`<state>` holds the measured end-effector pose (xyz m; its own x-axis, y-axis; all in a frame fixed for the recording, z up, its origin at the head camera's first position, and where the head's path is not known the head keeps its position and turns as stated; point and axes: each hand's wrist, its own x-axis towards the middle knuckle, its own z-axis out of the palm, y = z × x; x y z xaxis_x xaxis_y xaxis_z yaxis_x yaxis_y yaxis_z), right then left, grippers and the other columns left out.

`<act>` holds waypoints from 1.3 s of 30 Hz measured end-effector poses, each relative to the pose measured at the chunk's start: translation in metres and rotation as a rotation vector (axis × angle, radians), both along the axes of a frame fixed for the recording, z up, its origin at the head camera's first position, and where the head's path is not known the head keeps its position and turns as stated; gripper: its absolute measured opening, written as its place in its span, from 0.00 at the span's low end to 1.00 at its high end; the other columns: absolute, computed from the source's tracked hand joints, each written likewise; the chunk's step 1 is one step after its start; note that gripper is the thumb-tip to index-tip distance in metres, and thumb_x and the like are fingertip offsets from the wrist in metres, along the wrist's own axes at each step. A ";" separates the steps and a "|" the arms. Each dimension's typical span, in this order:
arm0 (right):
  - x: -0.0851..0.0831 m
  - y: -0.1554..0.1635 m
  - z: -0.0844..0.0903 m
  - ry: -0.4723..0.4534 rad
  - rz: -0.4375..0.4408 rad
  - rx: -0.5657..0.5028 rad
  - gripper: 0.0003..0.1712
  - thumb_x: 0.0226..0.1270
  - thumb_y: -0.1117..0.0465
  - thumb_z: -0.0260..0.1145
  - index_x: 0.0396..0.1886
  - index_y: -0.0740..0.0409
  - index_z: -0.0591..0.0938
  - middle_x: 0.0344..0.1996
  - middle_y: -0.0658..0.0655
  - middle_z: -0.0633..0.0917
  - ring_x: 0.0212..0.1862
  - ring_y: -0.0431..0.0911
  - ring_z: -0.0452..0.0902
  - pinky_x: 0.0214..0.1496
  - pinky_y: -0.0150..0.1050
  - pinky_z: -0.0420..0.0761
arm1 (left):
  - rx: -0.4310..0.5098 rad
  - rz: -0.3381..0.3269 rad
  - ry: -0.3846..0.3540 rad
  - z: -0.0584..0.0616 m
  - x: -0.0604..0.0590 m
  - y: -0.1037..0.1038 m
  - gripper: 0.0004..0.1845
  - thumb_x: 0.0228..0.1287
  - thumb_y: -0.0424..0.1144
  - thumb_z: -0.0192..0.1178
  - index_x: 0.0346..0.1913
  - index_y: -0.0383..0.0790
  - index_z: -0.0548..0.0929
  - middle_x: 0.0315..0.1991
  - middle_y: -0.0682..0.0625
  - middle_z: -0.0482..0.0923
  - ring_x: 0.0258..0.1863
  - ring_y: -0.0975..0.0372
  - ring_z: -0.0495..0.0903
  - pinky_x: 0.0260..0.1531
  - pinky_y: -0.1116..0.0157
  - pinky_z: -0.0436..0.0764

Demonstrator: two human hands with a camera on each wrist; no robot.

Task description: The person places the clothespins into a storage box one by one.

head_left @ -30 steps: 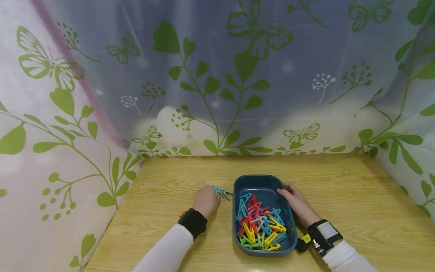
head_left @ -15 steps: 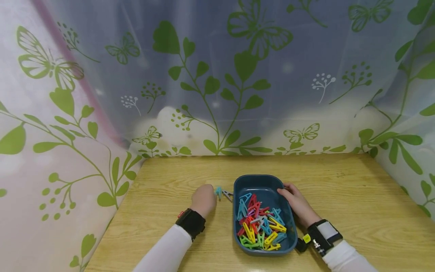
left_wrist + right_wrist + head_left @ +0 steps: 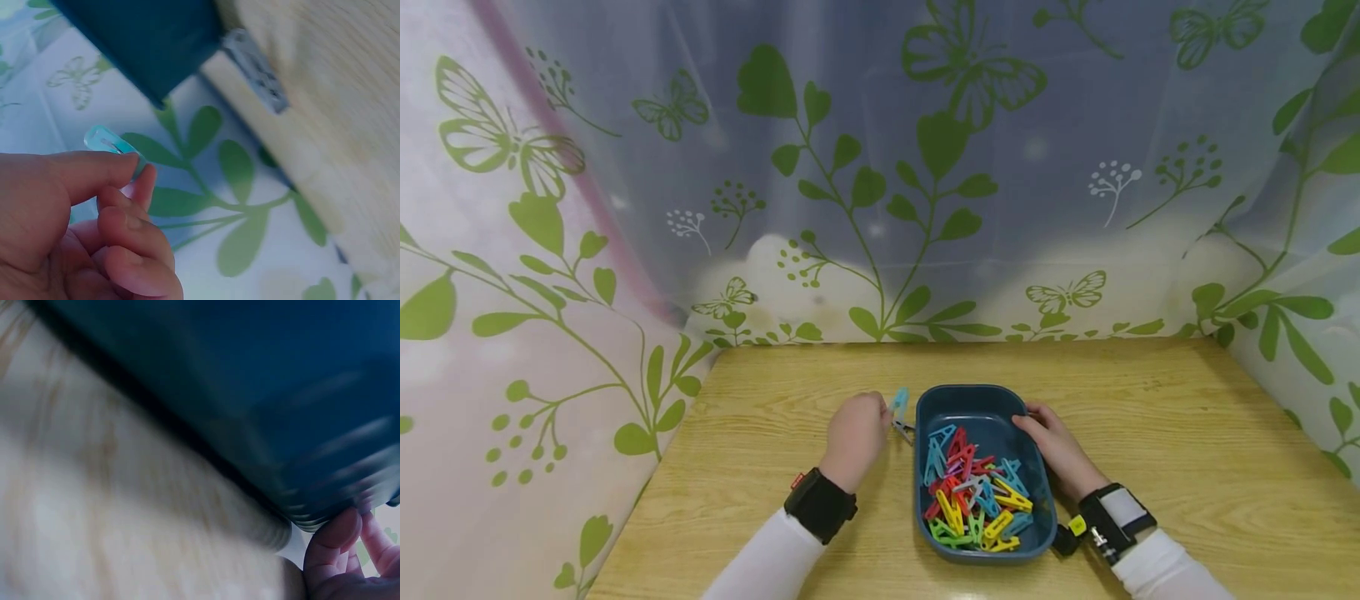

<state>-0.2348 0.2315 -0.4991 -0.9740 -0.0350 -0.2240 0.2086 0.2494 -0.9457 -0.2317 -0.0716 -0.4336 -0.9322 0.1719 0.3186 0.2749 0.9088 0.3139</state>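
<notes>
My left hand (image 3: 856, 437) pinches a light blue clothespin (image 3: 899, 402) between thumb and fingers, just left of the dark blue plastic bin (image 3: 928, 546). In the left wrist view the tip of that clothespin (image 3: 109, 140) sticks out past the thumb. Beside the bin's left wall is a grey clothespin (image 3: 903, 431), apart from the fingers in the left wrist view. Inside the bin lies a pile of clothespins (image 3: 977, 492) in red, blue, yellow, green and grey. With thumb at the rim and fingers outside, my right hand (image 3: 1066, 454) grips the bin's right side.
The bin stands on a wooden table (image 3: 1195, 467). Behind and at both sides hangs a curtain (image 3: 850, 208) printed with green leaves and butterflies. Black straps with small devices (image 3: 1116, 517) sit on both wrists.
The left hand has turned and lifted slightly, bringing the light blue clothespin up and to the right from beside the grey one. The right hand and bin have not moved.
</notes>
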 end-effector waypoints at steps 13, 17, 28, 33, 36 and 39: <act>-0.001 0.001 0.000 -0.005 0.000 0.001 0.40 0.81 0.42 0.55 0.77 0.64 0.58 0.70 0.69 0.66 0.64 0.58 0.72 0.59 0.43 0.76 | 0.012 -0.167 -0.009 0.003 0.046 0.026 0.12 0.67 0.39 0.71 0.27 0.45 0.80 0.24 0.54 0.77 0.19 0.68 0.66 0.20 0.71 0.66; -0.001 0.001 0.000 -0.005 0.000 0.010 0.40 0.81 0.42 0.55 0.77 0.64 0.58 0.70 0.70 0.66 0.65 0.59 0.71 0.63 0.47 0.75 | -0.004 -0.206 -0.051 0.002 0.055 0.032 0.10 0.66 0.40 0.71 0.29 0.46 0.82 0.25 0.56 0.77 0.19 0.70 0.66 0.21 0.72 0.66; -0.003 0.001 -0.003 -0.008 0.000 0.018 0.39 0.81 0.42 0.55 0.76 0.64 0.58 0.70 0.70 0.67 0.65 0.60 0.70 0.64 0.50 0.74 | -0.080 -0.230 -0.092 -0.007 0.063 0.038 0.13 0.66 0.42 0.71 0.25 0.48 0.81 0.22 0.59 0.75 0.20 0.71 0.67 0.22 0.72 0.66; -0.004 0.001 -0.005 -0.019 0.000 0.012 0.40 0.81 0.42 0.54 0.77 0.64 0.57 0.71 0.70 0.66 0.66 0.60 0.70 0.66 0.51 0.74 | -0.106 -0.233 -0.101 -0.011 0.064 0.039 0.14 0.66 0.43 0.71 0.24 0.48 0.81 0.21 0.60 0.73 0.20 0.71 0.67 0.21 0.71 0.66; -0.003 0.001 -0.004 -0.016 0.000 0.010 0.40 0.81 0.42 0.54 0.77 0.64 0.57 0.71 0.70 0.66 0.66 0.60 0.69 0.65 0.51 0.74 | -0.106 -0.231 -0.098 -0.012 0.064 0.039 0.13 0.66 0.43 0.71 0.24 0.48 0.81 0.21 0.60 0.74 0.20 0.71 0.68 0.22 0.71 0.67; -0.002 0.001 -0.003 -0.011 0.003 0.010 0.40 0.81 0.42 0.55 0.76 0.64 0.57 0.70 0.70 0.66 0.66 0.60 0.70 0.64 0.49 0.74 | -0.095 -0.230 -0.106 -0.013 0.064 0.039 0.13 0.66 0.43 0.71 0.25 0.47 0.82 0.22 0.59 0.75 0.21 0.70 0.68 0.22 0.71 0.67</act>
<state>-0.2368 0.2325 -0.5025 -0.9713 -0.0359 -0.2351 0.2181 0.2597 -0.9407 -0.1679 -0.0324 -0.4466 -0.8925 0.4074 0.1934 0.4475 0.8530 0.2684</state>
